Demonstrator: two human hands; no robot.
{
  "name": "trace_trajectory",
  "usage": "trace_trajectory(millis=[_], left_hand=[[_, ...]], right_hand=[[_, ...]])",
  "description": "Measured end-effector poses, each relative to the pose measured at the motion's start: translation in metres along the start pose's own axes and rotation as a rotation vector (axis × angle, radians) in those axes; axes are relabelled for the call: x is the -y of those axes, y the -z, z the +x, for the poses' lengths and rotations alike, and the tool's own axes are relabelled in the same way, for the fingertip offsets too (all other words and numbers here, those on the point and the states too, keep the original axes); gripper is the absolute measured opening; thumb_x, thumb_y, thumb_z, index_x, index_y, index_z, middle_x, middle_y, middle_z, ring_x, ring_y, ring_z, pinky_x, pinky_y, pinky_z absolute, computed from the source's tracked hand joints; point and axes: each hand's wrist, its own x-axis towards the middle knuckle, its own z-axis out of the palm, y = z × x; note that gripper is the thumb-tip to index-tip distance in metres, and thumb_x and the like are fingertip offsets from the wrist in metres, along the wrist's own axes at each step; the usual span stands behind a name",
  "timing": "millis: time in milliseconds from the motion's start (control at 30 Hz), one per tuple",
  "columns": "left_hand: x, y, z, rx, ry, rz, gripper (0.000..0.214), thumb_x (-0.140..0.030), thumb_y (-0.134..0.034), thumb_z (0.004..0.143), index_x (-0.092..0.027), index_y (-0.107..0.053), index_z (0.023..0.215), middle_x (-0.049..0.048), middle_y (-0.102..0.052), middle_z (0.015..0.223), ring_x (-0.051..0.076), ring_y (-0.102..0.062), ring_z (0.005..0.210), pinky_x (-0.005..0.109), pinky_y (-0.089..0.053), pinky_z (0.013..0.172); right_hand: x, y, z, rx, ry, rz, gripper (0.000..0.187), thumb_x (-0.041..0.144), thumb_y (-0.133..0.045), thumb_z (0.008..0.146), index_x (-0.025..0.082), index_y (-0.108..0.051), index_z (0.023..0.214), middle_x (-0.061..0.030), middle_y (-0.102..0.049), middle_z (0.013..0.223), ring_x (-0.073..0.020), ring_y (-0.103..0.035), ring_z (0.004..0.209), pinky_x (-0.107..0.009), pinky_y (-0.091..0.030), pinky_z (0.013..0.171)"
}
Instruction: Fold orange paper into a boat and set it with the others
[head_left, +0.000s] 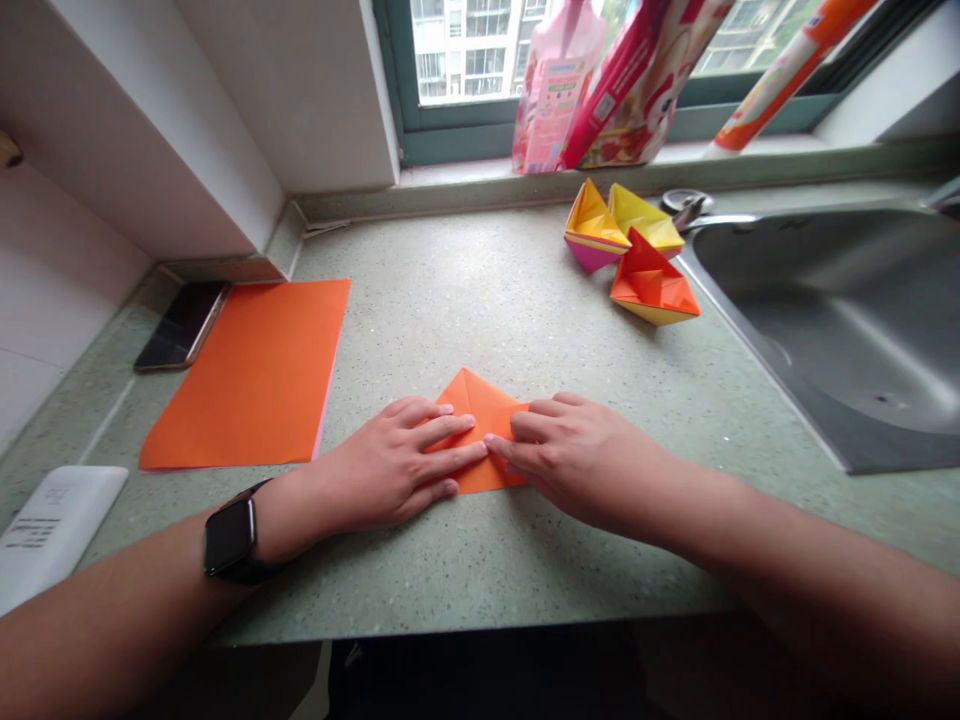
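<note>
A small sheet of folded orange paper [484, 472] lies on the counter under both my hands, its pointed corner facing the window. My left hand [405, 455] rests on the left part of it, fingers spread and flat. On the right side, my right hand [559, 440] has its fingers curled in on the paper's edge, the index fingertip pressing near the middle. The thumb of that hand is hidden. Part of the paper is covered by the fingers.
Orange sheets [262, 375] lie at left beside a phone [182, 325]; a white power bank-like block [75, 520] is nearer. Folded paper boats, yellow [645, 222], yellow-purple [594, 228] and red [655, 285], stand by the steel sink [832, 330]. Pouches [630, 100] line the windowsill.
</note>
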Motion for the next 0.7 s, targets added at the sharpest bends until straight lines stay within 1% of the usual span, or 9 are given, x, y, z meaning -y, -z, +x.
trace_trajectory(millis=[100, 233, 333, 433, 533, 600, 667, 700], left_hand=[[0.0, 0.001, 0.0, -0.003, 0.003, -0.009, 0.049, -0.044, -0.049, 0.116, -0.027, -0.058, 0.161, 0.0105, -0.065, 0.156, 0.032, -0.059, 0.138, 0.051, -0.043, 0.122], [-0.001, 0.001, 0.0, -0.007, 0.003, -0.015, 0.047, -0.044, -0.051, 0.115, -0.029, -0.059, 0.159, 0.0107, -0.065, 0.155, 0.032, -0.06, 0.138, 0.051, -0.043, 0.122], [-0.001, 0.001, 0.0, -0.014, 0.002, -0.01, 0.046, -0.044, -0.051, 0.115, -0.029, -0.062, 0.157, 0.0104, -0.065, 0.156, 0.032, -0.06, 0.138, 0.051, -0.043, 0.122], [-0.001, 0.001, 0.0, -0.012, 0.0, -0.005, 0.045, -0.044, -0.05, 0.115, -0.028, -0.062, 0.156, 0.0101, -0.065, 0.156, 0.032, -0.06, 0.139, 0.051, -0.044, 0.122], [-0.001, 0.001, 0.0, -0.013, 0.0, -0.004, 0.045, -0.043, -0.051, 0.115, -0.028, -0.062, 0.156, 0.0097, -0.065, 0.156, 0.031, -0.059, 0.139, 0.051, -0.044, 0.122], [-0.001, 0.001, -0.001, -0.02, 0.003, -0.008, 0.045, -0.043, -0.053, 0.114, -0.029, -0.062, 0.155, 0.0094, -0.065, 0.155, 0.032, -0.059, 0.139, 0.05, -0.043, 0.122], [-0.001, 0.0, -0.001, -0.024, 0.005, -0.013, 0.045, -0.043, -0.054, 0.113, -0.029, -0.063, 0.155, 0.0094, -0.065, 0.154, 0.032, -0.058, 0.139, 0.05, -0.043, 0.122], [-0.001, 0.0, -0.001, -0.025, 0.007, -0.015, 0.045, -0.042, -0.055, 0.113, -0.029, -0.063, 0.155, 0.0096, -0.065, 0.154, 0.033, -0.058, 0.139, 0.05, -0.043, 0.122]], right_hand=[[0.005, 0.001, 0.0, 0.04, -0.04, 0.014, 0.018, 0.015, -0.067, 0.102, 0.021, -0.083, 0.11, -0.0037, -0.074, 0.085, -0.0182, -0.062, 0.073, -0.033, -0.041, 0.075], [0.016, 0.009, -0.001, 0.098, -0.13, 0.001, 0.018, 0.01, -0.068, 0.096, 0.02, -0.082, 0.1, -0.0038, -0.076, 0.081, -0.0195, -0.065, 0.073, -0.034, -0.04, 0.072], [0.022, 0.015, -0.003, 0.179, -0.216, -0.042, 0.018, 0.009, -0.069, 0.092, 0.02, -0.082, 0.096, -0.0047, -0.078, 0.08, -0.0212, -0.068, 0.072, -0.035, -0.039, 0.066], [0.024, 0.02, -0.008, 0.272, -0.321, -0.078, 0.021, 0.005, -0.067, 0.089, 0.02, -0.081, 0.093, -0.0063, -0.079, 0.08, -0.0237, -0.071, 0.071, -0.037, -0.038, 0.062], [0.02, 0.025, -0.014, 0.354, -0.409, -0.095, 0.024, 0.002, -0.065, 0.085, 0.02, -0.081, 0.087, -0.0076, -0.078, 0.073, -0.0256, -0.07, 0.064, -0.037, -0.038, 0.057], [0.013, 0.027, -0.021, 0.387, -0.455, -0.101, 0.024, 0.002, -0.066, 0.082, 0.022, -0.078, 0.077, -0.0069, -0.074, 0.066, -0.0249, -0.067, 0.058, -0.036, -0.036, 0.053], [0.005, 0.029, -0.027, 0.379, -0.496, -0.09, 0.027, 0.004, -0.068, 0.081, 0.024, -0.071, 0.064, -0.0063, -0.07, 0.06, -0.0232, -0.063, 0.053, -0.035, -0.033, 0.051], [0.001, 0.031, -0.03, 0.35, -0.515, -0.081, 0.03, 0.006, -0.068, 0.082, 0.025, -0.067, 0.059, -0.0065, -0.069, 0.06, -0.0224, -0.061, 0.052, -0.035, -0.032, 0.05]])
